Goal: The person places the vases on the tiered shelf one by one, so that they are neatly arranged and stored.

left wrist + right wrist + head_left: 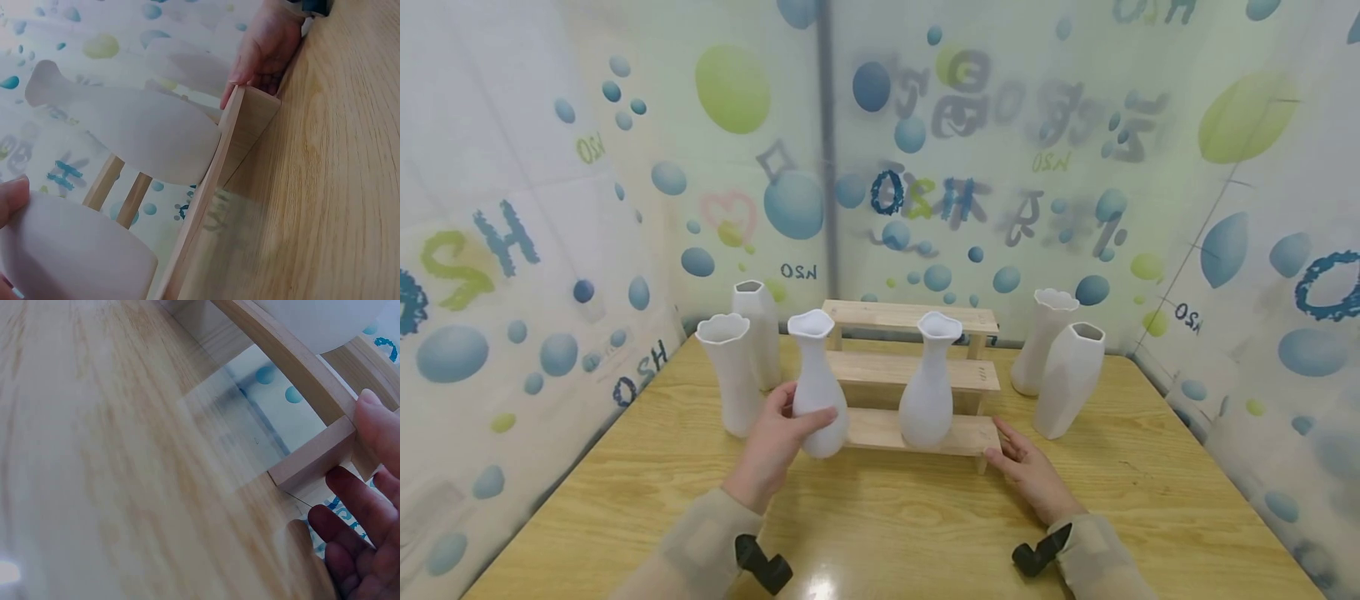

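Observation:
My left hand grips the lower body of a white narrow-necked vase, upright at the left end of the lowest step of a wooden three-step stand. In the left wrist view a small gap shows between that vase and the step. A matching vase stands on the same step, right of the middle. My right hand holds the step's right end; in the right wrist view its thumb lies on the corner and its fingers curl beside the leg.
On the table, left of the stand, are a wavy-rimmed vase and an angular vase. Another wavy-rimmed vase and a faceted vase are to its right. Patterned curtains surround the table's back and sides.

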`<state>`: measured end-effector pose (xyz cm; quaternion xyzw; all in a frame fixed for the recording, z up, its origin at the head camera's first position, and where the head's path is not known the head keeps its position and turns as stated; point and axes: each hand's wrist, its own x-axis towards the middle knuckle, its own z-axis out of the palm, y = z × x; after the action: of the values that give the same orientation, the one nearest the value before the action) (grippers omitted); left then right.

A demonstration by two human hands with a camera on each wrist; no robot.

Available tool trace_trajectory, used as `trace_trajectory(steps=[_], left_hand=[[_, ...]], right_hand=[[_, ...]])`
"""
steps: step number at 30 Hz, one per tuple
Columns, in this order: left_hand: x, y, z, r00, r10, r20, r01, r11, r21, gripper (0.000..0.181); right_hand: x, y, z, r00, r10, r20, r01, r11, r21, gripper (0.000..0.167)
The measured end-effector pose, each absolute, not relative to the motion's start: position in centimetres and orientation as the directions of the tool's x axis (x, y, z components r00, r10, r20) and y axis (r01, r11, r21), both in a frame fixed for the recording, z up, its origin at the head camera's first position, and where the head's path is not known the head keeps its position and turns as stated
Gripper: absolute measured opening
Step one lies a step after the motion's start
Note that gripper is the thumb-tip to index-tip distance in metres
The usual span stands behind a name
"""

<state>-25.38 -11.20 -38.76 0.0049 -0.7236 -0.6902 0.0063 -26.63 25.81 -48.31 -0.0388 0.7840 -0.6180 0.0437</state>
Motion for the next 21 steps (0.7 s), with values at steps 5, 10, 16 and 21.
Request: trace_trajectory(steps=[5,10,16,21], left_hand=[[-25.7,-10.4,-38.9,-1.000,-0.021,0.017,0.016,0.053,0.998,0.068],[-26.1,-9.6,-39.0,-0.999,-0.034,0.024,0.022,0.061,0.998,0.070],[-26.6,-8.7,-39.3,-0.999,-0.015,0.044,0.043,0.022,0.999,0.066],[-26.8,-8.1,-39.4,-0.999,0.013,0.031,0.031,0.014,0.999,0.067]], right_hand=[[-26.6,25.8,-48.4,-0.993,-0.115,-0.022,-0.005,0.235,-0.972,0.073],[-26.6,25.8,-48.4,-0.992,-0.128,-0.014,-0.017,0.241,-0.970,0.073],[-26.6,25.9,-48.3,-0.992,-0.125,-0.019,-0.012,0.244,-0.970,0.074],[-26.6,25.8,-48.4,-0.993,-0.118,-0.018,-0.011,0.241,-0.970,0.073]])
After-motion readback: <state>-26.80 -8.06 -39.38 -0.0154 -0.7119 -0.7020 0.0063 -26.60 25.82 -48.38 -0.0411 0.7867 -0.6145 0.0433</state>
